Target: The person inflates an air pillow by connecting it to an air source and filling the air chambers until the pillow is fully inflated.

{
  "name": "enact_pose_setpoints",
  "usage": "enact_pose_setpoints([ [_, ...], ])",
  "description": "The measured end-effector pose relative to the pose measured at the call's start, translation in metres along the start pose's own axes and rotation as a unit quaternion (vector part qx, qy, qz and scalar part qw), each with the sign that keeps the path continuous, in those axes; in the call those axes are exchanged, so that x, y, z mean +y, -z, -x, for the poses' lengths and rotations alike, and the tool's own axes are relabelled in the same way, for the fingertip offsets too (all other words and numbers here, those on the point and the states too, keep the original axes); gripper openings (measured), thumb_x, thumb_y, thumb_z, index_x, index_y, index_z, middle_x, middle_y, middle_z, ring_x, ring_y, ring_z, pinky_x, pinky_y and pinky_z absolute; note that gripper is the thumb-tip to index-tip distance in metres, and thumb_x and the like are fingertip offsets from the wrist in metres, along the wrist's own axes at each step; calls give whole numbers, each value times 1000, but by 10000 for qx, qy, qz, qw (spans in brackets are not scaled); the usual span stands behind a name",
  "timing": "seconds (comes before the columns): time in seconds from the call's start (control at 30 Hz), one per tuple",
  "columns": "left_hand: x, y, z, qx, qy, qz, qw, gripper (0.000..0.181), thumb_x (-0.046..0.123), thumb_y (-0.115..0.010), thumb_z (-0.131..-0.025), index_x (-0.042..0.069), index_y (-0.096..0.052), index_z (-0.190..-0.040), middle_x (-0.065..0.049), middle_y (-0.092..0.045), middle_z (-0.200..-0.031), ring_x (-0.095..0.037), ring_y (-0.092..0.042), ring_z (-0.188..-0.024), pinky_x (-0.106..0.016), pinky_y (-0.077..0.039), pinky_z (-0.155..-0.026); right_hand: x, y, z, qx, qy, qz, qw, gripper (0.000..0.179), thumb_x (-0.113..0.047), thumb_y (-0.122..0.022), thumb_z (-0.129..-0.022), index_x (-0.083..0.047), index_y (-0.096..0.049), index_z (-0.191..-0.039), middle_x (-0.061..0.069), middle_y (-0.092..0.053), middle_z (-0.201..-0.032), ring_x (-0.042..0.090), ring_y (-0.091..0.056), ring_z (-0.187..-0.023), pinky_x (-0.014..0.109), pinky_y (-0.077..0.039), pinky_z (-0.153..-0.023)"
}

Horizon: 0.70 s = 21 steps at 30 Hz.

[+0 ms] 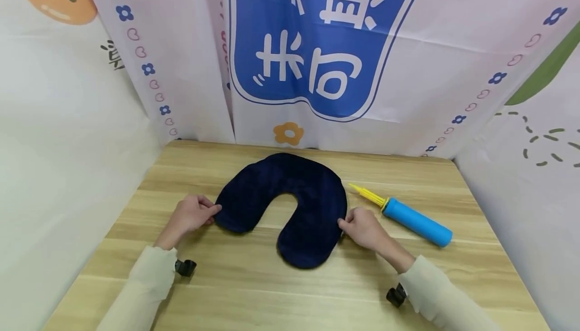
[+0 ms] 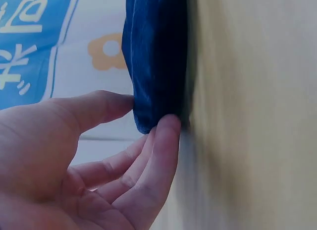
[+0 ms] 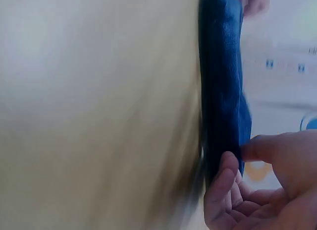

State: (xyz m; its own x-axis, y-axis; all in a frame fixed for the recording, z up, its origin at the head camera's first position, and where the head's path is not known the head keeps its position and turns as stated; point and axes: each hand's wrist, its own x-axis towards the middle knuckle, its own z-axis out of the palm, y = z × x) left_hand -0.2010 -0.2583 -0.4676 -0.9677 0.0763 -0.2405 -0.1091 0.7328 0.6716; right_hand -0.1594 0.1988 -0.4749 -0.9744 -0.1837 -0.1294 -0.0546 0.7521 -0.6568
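A dark navy U-shaped neck pillow [image 1: 312,185] lies on the wooden table with its opening toward the person. My left hand [image 1: 192,213] pinches the outer edge of its left arm between thumb and fingers. On the other side my right hand [image 1: 362,227] pinches the outer edge of the right arm. The left wrist view shows the pillow's edge [image 2: 156,56] between thumb tip and fingertips [image 2: 168,126]. In the right wrist view the thumb presses one face of the pillow [image 3: 223,81] while curled fingers [image 3: 225,170] meet the other.
A blue hand pump [image 1: 417,221] with a yellow nozzle [image 1: 367,194] lies right of the pillow, just beyond the right hand. Printed white cloth [image 1: 417,89] hangs behind the table [image 1: 254,290] and along both sides. Small black cameras [image 1: 186,268] sit at both wrists.
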Motion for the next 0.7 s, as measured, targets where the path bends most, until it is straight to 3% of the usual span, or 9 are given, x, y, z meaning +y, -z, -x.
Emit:
enact_pose_setpoints([
  [0.13,-1,8,-17,209,38,-265,9994,38,36,-69,-101,-1,-74,-110,-7,-80,-82,-19,-74,-76,-28,-52,-67,-12,-12,22,-441,127,-324,9984,35,-21,-70,-101,-11,-67,-68,-10,-49,-53,4,-41,-46,18,-32,-45],
  [0.23,-3,11,-21,175,122,-223,9995,40,38,-68,-102,-1,-74,-108,-8,-79,-83,-18,-74,-77,-27,-52,-68,-16,-15,28,-578,90,-289,9979,35,-25,-69,-102,-9,-71,-71,-10,-50,-52,5,-40,-45,19,-32,-44],
  [0.43,-8,4,2,-280,396,740,9961,41,37,-67,-104,-3,-73,-98,-6,-78,-78,-11,-74,-69,-25,-61,-67,-9,-2,5,-119,-161,-60,9998,47,-32,-66,-105,-16,-57,-61,-9,-38,-50,8,-34,-45,21,-28,-46],
  [0.53,-3,-4,8,-232,347,1055,9935,38,32,-68,-104,-5,-70,-96,-6,-78,-76,-10,-75,-67,-24,-62,-66,-1,8,-12,10,-201,-8,9998,50,-35,-64,-105,-16,-57,-60,-7,-44,-51,9,-34,-45,23,-27,-46],
  [0.7,1,-11,6,-92,323,1173,9925,34,28,-70,-103,-6,-68,-96,-8,-78,-76,-10,-74,-67,-24,-63,-67,7,9,-24,-30,-346,99,9993,51,-36,-64,-105,-15,-56,-59,-3,-57,-55,10,-39,-44,24,-29,-44],
])
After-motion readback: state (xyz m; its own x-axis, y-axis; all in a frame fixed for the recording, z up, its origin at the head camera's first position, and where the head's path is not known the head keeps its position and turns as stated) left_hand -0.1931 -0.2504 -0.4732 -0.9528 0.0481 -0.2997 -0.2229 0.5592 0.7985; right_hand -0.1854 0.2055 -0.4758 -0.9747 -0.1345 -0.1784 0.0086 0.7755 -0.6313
